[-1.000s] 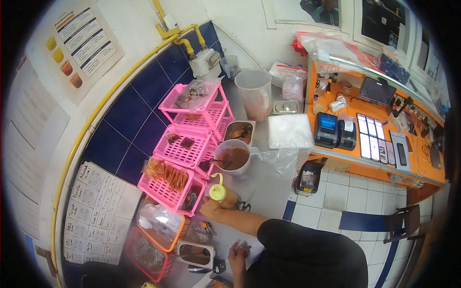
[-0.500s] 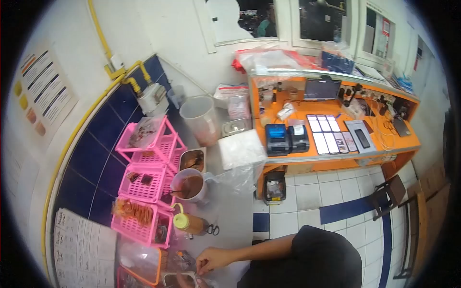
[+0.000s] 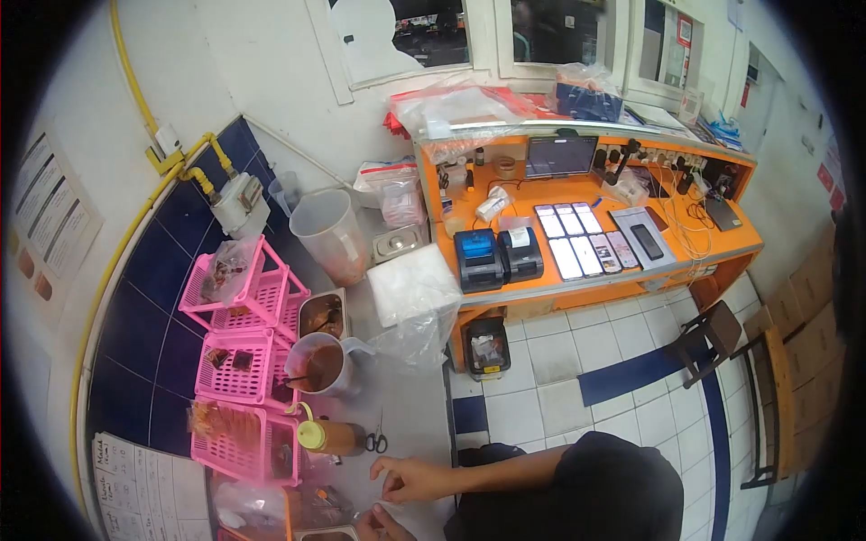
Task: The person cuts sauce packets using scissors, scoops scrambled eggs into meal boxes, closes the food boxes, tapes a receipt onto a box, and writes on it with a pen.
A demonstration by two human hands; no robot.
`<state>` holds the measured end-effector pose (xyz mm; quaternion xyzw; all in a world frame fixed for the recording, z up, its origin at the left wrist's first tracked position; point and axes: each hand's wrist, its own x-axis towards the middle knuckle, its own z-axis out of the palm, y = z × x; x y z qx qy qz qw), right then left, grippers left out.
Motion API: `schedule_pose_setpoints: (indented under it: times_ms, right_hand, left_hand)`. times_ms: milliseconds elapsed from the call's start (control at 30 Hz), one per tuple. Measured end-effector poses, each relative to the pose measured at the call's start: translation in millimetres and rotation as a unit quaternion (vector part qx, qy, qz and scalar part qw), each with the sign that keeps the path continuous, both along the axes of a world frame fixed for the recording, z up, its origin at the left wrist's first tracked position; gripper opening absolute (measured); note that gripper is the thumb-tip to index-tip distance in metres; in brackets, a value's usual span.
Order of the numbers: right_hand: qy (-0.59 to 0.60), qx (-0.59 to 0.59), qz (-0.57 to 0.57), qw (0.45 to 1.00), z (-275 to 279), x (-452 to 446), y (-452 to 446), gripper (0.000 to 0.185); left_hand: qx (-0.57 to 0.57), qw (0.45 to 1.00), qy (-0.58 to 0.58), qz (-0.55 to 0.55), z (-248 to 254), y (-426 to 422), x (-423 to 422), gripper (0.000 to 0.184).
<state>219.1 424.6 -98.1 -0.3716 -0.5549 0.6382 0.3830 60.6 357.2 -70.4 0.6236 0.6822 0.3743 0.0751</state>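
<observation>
Apparently, fine fingerwork is in hand: the right hand (image 3: 410, 478), fingers bent, and the left hand (image 3: 382, 526) are held on the near side of the bottle (image 3: 339, 438) on the counter (image 3: 417, 397). Whether anything is grasped cannot be told; steadiness seems called for.

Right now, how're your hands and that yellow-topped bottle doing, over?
Left hand, right hand close together; grips unclear. Yellow-topped bottle unheld. Scissors beside bottle, near right hand.

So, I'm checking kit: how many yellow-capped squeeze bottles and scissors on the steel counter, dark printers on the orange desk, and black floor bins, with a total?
Yellow-capped squeeze bottle: 1
Scissors: 1
Dark printers: 2
Black floor bin: 1
Total: 5
</observation>
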Motion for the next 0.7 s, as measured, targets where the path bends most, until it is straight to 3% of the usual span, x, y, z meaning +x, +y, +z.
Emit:
schedule_pose_setpoints:
  times_ms: [100, 267, 367, 500, 567, 700]
  right_hand:
    - [-0.061, 0.059, 0.034, 0.996, 15, 1, 1, 0.034]
    - [-0.046, 0.044, 0.047, 0.997, -1, -11, 2, 0.036]
    - [-0.049, -0.004, 0.103, 0.993, -2, -5, 7, 0.038]
    - [0.091, -0.167, 0.179, 0.965, -26, -2, 10, 0.038]
    - [0.112, -0.211, 0.185, 0.953, -28, 1, 7, 0.039]
    - [0.046, -0.102, 0.164, 0.980, -32, 4, 11, 0.040]
  left_hand:
    - [-0.119, 0.937, -0.328, -0.030, 4, 0, 9, 0.029]
    - [-0.148, 0.900, -0.410, -0.021, -31, -1, -12, 0.029]
    - [-0.197, 0.869, -0.453, -0.027, -27, -1, -24, 0.026]
    - [-0.288, 0.784, -0.545, -0.074, -7, 0, -33, 0.021]
    - [-0.310, 0.796, -0.514, -0.075, -10, 1, -33, 0.020]
    - [-0.270, 0.806, -0.524, -0.055, 7, 1, -10, 0.019]
